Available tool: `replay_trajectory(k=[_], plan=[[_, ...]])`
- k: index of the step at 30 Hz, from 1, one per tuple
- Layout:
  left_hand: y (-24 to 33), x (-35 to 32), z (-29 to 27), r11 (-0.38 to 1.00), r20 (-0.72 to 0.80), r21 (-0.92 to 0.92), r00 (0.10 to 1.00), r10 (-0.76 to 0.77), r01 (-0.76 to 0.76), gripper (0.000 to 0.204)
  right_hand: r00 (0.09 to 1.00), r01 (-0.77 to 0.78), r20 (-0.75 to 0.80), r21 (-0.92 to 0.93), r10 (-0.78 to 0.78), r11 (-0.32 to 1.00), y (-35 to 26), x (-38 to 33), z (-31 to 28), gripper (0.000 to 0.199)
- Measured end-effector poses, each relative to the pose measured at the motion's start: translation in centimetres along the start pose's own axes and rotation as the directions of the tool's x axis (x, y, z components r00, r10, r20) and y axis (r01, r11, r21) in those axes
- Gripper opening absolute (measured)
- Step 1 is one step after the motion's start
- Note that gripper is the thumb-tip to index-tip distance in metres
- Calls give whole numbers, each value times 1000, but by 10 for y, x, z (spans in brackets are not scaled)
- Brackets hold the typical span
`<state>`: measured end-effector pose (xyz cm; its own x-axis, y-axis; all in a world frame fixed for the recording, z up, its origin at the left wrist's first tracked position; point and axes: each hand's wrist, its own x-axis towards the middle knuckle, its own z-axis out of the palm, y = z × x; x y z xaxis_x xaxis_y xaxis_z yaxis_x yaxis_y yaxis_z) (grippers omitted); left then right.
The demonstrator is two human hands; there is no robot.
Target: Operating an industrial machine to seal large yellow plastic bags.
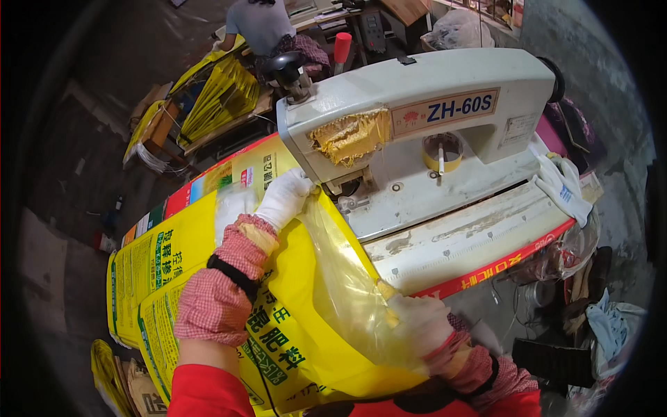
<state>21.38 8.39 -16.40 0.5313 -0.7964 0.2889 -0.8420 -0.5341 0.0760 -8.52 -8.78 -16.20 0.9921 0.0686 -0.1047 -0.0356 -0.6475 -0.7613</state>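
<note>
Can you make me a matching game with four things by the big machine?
1. left hand
2. tape roll
3. loose glove
4. upright handle

A. draped at the right end of the machine
B. red
C. at the edge of the yellow bag
D. under the machine's arch

Pairs: 1-C, 2-D, 3-A, 4-B

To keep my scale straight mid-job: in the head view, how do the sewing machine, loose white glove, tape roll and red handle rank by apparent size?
1. Sewing machine
2. Loose white glove
3. Tape roll
4. Red handle
</note>
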Motion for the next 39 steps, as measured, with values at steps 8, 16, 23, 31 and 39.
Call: replay_trajectory(k=[8, 16, 23, 31, 39], plan=[[68, -5, -84, 872, 517, 95, 725, -455, 480, 26, 995, -67, 65, -73, 72, 995, -1, 0, -4, 39], [20, 13, -48, 953, 499, -171, 856, -134, 249, 22, 951, 145, -111, -660, -287, 737, 66, -27, 73, 22], [-109, 52, -12, 969, 126, 222, 982, -142, 112, 29, 957, 154, -229, -113, -177, 981, -10, 100, 45, 19], [-15, 40, -102, 889, 282, 420, 957, 64, -183, 27, 996, 75, 61, -278, -60, 958, -21, 145, 9, 21], [184, 29, -136, 745, 595, 353, 750, 288, -566, 19, 894, 445, 96, -297, -437, 845, 29, 171, -7, 25]])
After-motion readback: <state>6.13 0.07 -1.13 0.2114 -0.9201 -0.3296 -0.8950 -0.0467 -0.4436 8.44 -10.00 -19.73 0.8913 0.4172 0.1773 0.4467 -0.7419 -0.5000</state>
